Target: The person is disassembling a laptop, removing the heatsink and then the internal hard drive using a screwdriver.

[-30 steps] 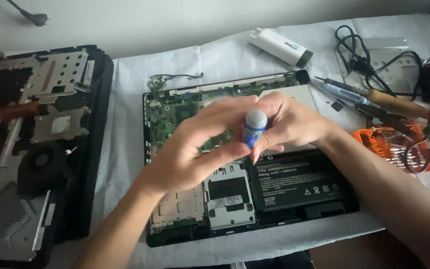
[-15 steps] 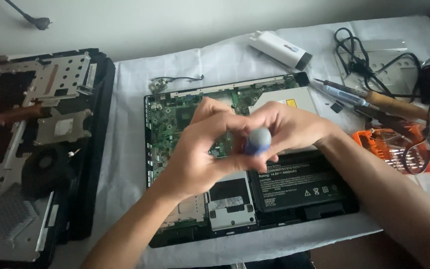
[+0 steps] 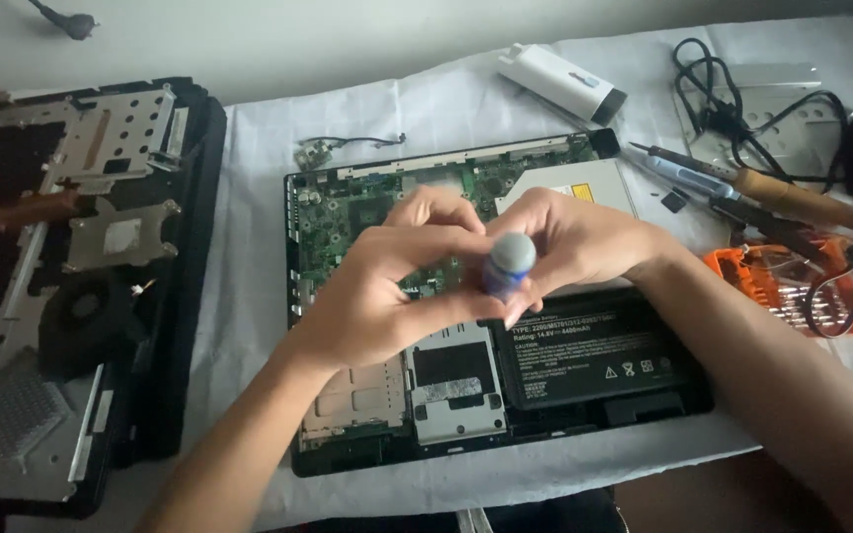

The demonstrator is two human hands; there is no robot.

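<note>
A blue screwdriver with a grey cap (image 3: 508, 265) stands upright over an opened laptop (image 3: 348, 212) whose green circuit board shows. My right hand (image 3: 575, 242) wraps its handle from the right. My left hand (image 3: 387, 296) closes around the lower part of the screwdriver from the left; its tip is hidden behind my fingers. A black battery (image 3: 589, 345) sits in the laptop's near right corner, just below my hands.
A second dismantled laptop chassis (image 3: 71, 276) lies at the left. A white adapter block (image 3: 562, 81) is at the back. Soldering iron and tools (image 3: 742, 183), black cables (image 3: 733, 109) and an orange bit case (image 3: 792, 286) crowd the right side. A small loose part with wires (image 3: 313, 153) lies behind the laptop.
My hands with the screwdriver stay over the board; the left fingers have shifted slightly around the shaft. The view has moved a little.
</note>
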